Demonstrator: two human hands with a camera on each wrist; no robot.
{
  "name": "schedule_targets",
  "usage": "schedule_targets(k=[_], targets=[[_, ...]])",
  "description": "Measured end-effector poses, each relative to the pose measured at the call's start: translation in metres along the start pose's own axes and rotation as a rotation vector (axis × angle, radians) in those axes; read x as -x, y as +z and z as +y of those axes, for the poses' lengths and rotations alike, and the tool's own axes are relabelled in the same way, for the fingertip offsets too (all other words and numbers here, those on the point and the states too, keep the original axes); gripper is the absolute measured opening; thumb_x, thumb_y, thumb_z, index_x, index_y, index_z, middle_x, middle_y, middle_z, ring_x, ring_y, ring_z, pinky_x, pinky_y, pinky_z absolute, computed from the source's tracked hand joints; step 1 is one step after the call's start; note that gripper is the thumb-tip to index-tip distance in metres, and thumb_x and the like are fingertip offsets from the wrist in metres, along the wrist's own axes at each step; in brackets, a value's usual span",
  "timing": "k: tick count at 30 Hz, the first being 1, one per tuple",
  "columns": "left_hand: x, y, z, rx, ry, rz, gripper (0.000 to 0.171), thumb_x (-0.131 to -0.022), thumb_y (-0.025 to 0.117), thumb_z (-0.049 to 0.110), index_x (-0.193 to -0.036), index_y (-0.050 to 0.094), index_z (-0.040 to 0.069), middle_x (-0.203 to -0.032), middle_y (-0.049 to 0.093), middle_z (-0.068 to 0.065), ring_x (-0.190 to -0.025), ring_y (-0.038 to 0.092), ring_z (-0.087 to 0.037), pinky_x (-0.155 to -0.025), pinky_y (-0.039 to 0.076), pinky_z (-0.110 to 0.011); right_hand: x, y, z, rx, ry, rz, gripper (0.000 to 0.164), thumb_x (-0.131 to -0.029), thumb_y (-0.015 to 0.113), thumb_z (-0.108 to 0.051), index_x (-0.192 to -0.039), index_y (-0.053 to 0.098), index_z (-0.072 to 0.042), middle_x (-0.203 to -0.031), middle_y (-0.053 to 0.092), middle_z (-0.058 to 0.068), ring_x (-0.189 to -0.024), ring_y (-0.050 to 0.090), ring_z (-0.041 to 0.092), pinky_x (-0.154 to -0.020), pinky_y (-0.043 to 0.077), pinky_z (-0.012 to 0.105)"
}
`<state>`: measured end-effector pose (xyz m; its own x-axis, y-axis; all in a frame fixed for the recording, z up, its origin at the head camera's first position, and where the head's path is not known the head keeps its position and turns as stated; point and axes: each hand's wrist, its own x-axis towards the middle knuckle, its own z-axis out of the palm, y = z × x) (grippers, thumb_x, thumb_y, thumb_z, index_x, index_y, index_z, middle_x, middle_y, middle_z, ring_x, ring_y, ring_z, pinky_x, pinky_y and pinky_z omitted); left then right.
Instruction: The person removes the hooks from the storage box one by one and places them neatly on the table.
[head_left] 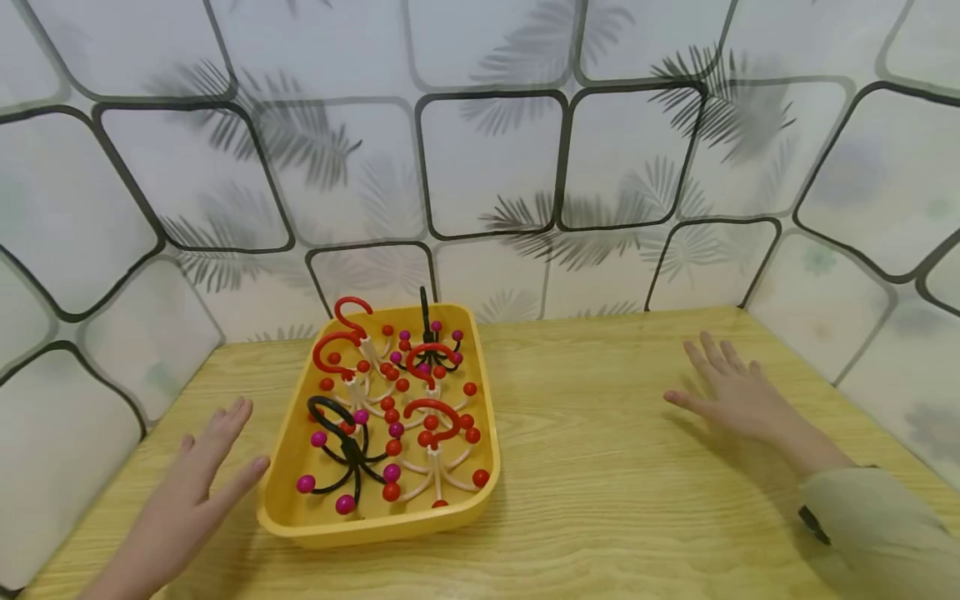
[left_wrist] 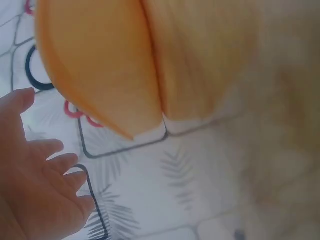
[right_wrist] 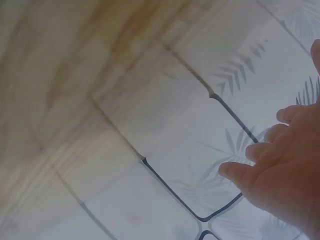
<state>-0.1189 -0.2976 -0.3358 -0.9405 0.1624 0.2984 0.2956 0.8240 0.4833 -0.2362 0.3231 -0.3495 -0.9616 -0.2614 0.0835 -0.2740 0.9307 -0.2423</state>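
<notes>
A yellow tray (head_left: 382,530) holds several hook-topped pieces with curved arms tipped by small balls. Several have red hooks and white arms with red balls, like the front right piece (head_left: 435,458). Two are black with mostly magenta balls: one at the front left (head_left: 351,452), another at the back (head_left: 428,337). My left hand (head_left: 187,492) is held just left of the tray, fingers extended and holding nothing. In the left wrist view, the tray's side (left_wrist: 100,60) shows close by that hand. Far to the right, my right hand (head_left: 738,400) is spread over the table, holding nothing.
The tray stands on a light wood-grain table (head_left: 600,467), left of the middle. Behind the table and along both sides rises a pale wall covering (head_left: 487,167) with dark outlines and leaf prints.
</notes>
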Motion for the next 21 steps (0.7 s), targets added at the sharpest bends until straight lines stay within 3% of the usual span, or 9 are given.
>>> schedule_targets(k=[3,7,9,11,14,18,20,21], targets=[[0.008,0.004,0.006,0.130,-0.054,-0.030,0.069,-0.099,0.052,0.029,-0.155,0.010,0.024,-0.156,0.011,-0.020,-0.142,-0.001,-0.040,-0.110,-0.008,-0.056,-0.002,0.000,-0.007,-0.028,-0.029,0.007,0.093,-0.093,0.050,-0.057,-0.153,-0.002,-0.008,-0.155,-0.015,0.020,-0.137,-0.011,0.048,-0.099,-0.002,0.073],[0.014,0.012,0.011,0.294,-0.135,-0.047,0.070,-0.099,0.053,0.026,-0.154,0.010,0.030,-0.158,0.007,-0.014,-0.141,0.001,-0.041,-0.102,0.005,-0.070,-0.005,0.001,-0.030,-0.184,-0.091,0.013,0.091,-0.093,0.056,-0.050,-0.154,0.002,-0.008,-0.157,-0.010,0.017,-0.139,-0.010,0.045,-0.102,0.002,0.071],[0.015,0.017,0.012,0.393,-0.160,-0.057,0.070,-0.099,0.052,0.021,-0.155,0.009,0.025,-0.158,0.006,-0.014,-0.141,0.002,-0.039,-0.112,0.012,-0.054,-0.007,0.004,-0.048,-0.260,-0.136,0.018,0.090,-0.092,0.059,-0.046,-0.154,0.006,-0.008,-0.158,-0.006,0.016,-0.140,-0.004,0.043,-0.103,0.007,0.069],[0.016,0.022,0.012,0.500,-0.198,-0.075,0.070,-0.100,0.051,0.019,-0.155,0.008,0.020,-0.159,0.005,-0.013,-0.142,0.001,-0.036,-0.113,0.017,-0.029,-0.010,0.009,-0.067,-0.309,-0.190,0.036,0.086,-0.091,0.062,-0.043,-0.154,0.013,-0.009,-0.158,0.004,0.014,-0.141,0.008,0.041,-0.104,0.017,0.066],[0.016,0.028,0.009,0.640,-0.231,-0.105,0.070,-0.100,0.051,0.012,-0.155,0.007,0.011,-0.158,0.003,-0.017,-0.141,0.001,-0.037,-0.095,0.023,-0.002,-0.013,0.015,-0.101,-0.361,-0.302,0.077,0.077,-0.090,0.066,-0.036,-0.150,0.029,-0.006,-0.153,0.027,0.016,-0.131,0.036,0.040,-0.102,0.034,0.055],[0.015,0.035,0.004,0.727,-0.250,-0.141,0.080,-0.095,0.056,0.005,-0.154,0.002,0.008,-0.157,-0.001,-0.022,-0.139,0.003,-0.042,-0.090,0.031,-0.006,-0.020,0.019,-0.146,-0.496,-0.469,0.080,0.061,-0.088,0.070,-0.024,-0.140,0.046,-0.002,-0.137,0.051,0.015,-0.113,0.057,0.034,-0.092,0.048,0.038],[0.015,0.039,0.001,0.747,-0.227,-0.149,0.086,-0.092,0.059,0.001,-0.154,0.000,0.008,-0.156,-0.003,-0.024,-0.139,0.007,-0.040,-0.089,0.034,-0.008,-0.024,0.021,-0.166,-0.563,-0.536,0.050,0.055,-0.087,0.071,-0.020,-0.135,0.051,0.001,-0.132,0.055,0.015,-0.110,0.059,0.030,-0.090,0.049,0.032],[0.015,0.041,0.000,0.752,-0.209,-0.142,0.089,-0.090,0.061,-0.001,-0.154,0.000,0.008,-0.155,-0.003,-0.025,-0.140,0.013,-0.032,-0.088,0.036,-0.009,-0.026,0.022,-0.175,-0.588,-0.564,0.032,0.053,-0.087,0.071,-0.018,-0.132,0.052,0.002,-0.130,0.057,0.016,-0.109,0.059,0.029,-0.089,0.049,0.030]])
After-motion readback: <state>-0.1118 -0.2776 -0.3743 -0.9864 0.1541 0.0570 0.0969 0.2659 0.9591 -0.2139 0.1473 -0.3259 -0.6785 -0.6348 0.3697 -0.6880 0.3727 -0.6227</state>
